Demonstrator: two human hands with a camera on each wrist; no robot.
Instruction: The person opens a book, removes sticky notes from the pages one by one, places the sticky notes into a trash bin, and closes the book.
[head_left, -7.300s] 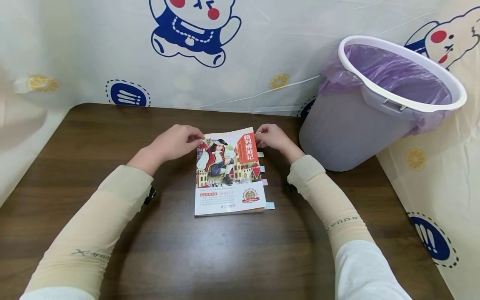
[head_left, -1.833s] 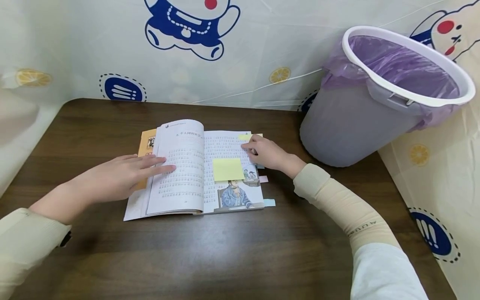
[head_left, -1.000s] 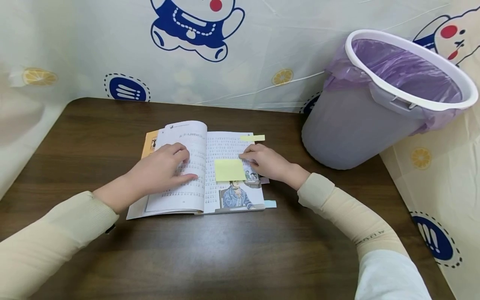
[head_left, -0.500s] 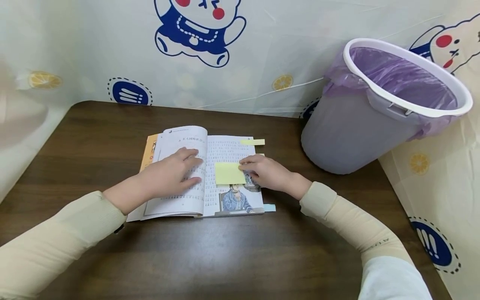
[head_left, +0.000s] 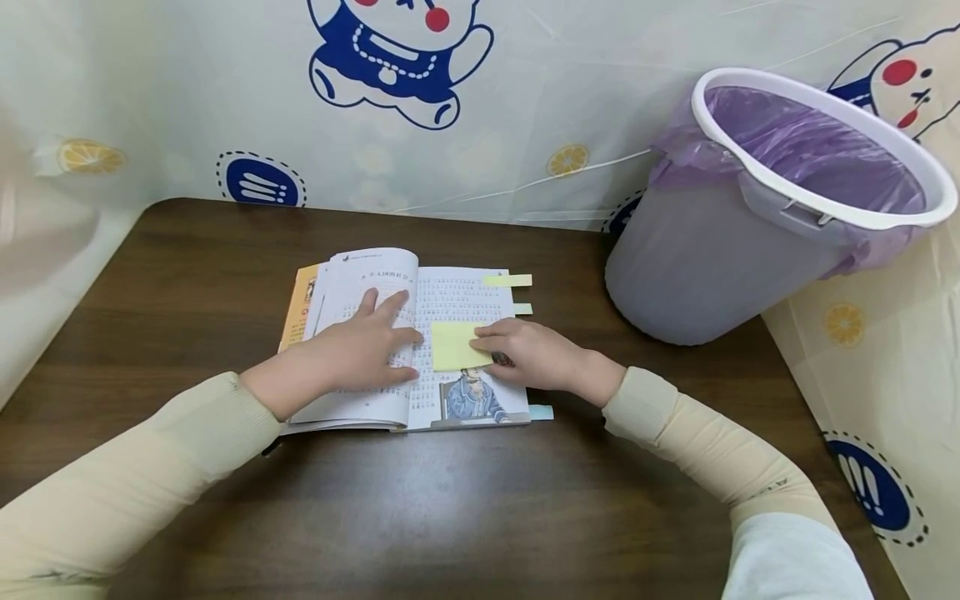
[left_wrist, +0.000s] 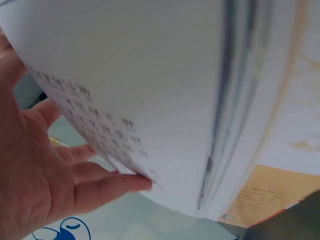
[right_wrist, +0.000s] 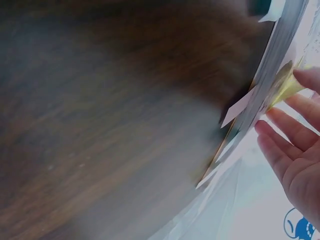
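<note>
An open book (head_left: 375, 402) lies on the dark wooden table, its left pages bowed up towards the spine. My left hand (head_left: 352, 350) rests on the left page with fingers spread, the fingertips reaching the spine. In the left wrist view, its fingers (left_wrist: 112, 187) lie against the printed page. A square yellow sticky note (head_left: 452, 346) sits on the right page, above a drawing of a figure in blue. My right hand (head_left: 532, 357) pinches the note's right edge; in the right wrist view, the yellow sticky note (right_wrist: 287, 91) bends up between thumb and finger.
Yellow page tabs (head_left: 510, 281) and a light blue tab (head_left: 540, 412) stick out of the book's right side. A grey bin (head_left: 690, 267) with a purple liner stands at the back right, in front of a patterned cloth (head_left: 480, 183).
The book has gone from closed to open. My left hand has slid right across the left page to the spine. My right hand has come down from the top tab to the sticky note.
</note>
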